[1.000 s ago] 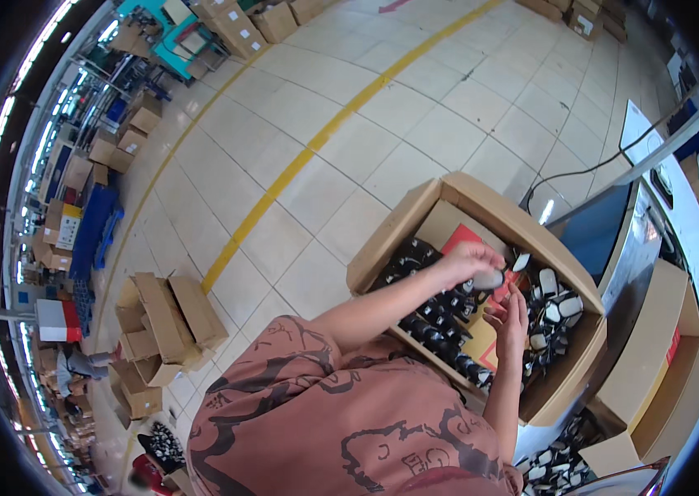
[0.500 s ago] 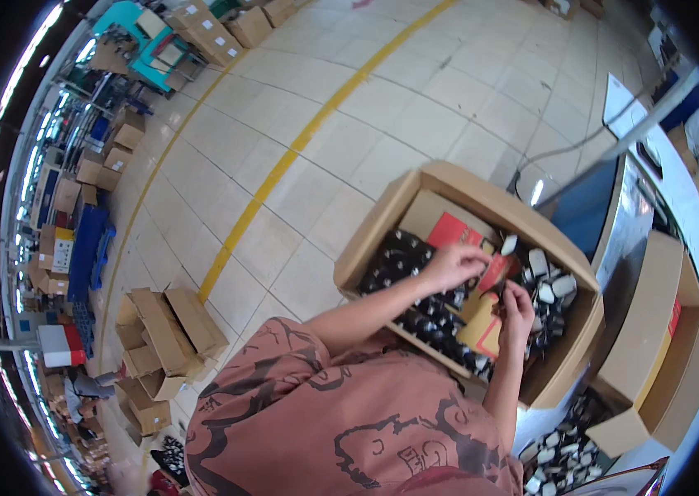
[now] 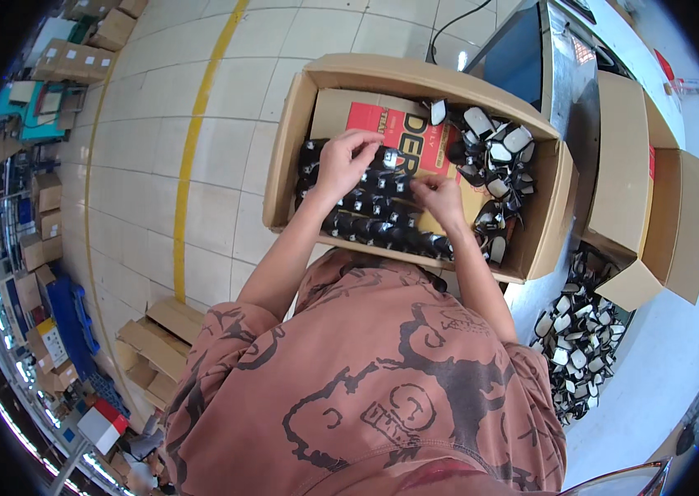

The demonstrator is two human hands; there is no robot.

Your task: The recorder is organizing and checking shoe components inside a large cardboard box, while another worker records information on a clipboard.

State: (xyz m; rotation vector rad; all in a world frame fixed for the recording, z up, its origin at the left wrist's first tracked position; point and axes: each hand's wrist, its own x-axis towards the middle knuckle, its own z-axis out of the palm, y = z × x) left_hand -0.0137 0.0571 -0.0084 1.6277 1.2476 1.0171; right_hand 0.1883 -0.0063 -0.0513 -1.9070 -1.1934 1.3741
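Our left hand and right hand touch or hover by black parts in the box, left side; we can't tell if they grip.

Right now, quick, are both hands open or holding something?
Left hand: fingers curled by the black parts; hold unclear.
Right hand: fingers bunched beside them; hold unclear.

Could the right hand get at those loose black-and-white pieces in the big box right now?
Probably yes: the right hand is over the open box, just left of the loose pieces, with no wall or flap visible between them.
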